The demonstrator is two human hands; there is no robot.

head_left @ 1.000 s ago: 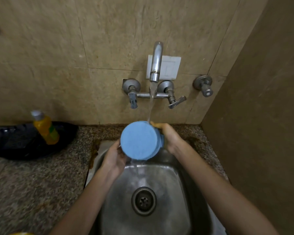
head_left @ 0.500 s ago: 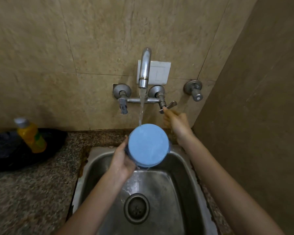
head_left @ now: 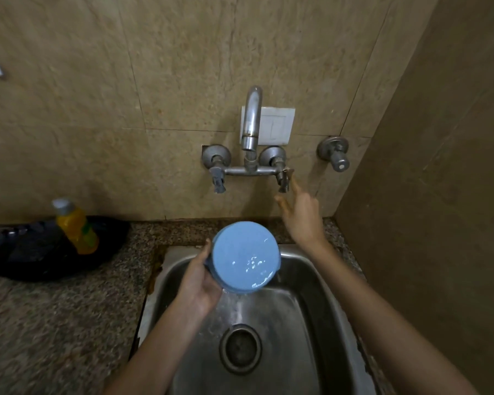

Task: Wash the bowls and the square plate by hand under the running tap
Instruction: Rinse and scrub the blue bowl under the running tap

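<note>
1. One hand alone carries the blue bowl: the left hand is clamped on its left side, with the fingertips hidden behind it. A slip is judged the main risk, since the bowl is wet and nothing supports it from below. If it were dropped, it would strike the steel sink.
2. The right hand is spread and holds nothing. Its forefinger is laid against the right lever of the tap, well apart from the bowl. A lever pushed too far could send a hard jet onto the tilted base, and water could be thrown over the sink's left edge onto the bench.
3. No stream can be made out under the spout. If the rinse were ended here, residue could be left inside the bowl; this cannot be checked, as the inside is turned away.
4. The bowl is held in the air above the rear edge of the sink, below the spout and behind the drain. It touches neither.
5. The bowl is pale blue and round, and its flat base is tipped toward the camera. Droplets are scattered on the base, and water is shed from its lower edge into the sink. Whether more than one bowl is stacked cannot be told.
6. The square plate is not seen. A yellow bottle stands in a dark tray at the bench's rear edge.
</note>
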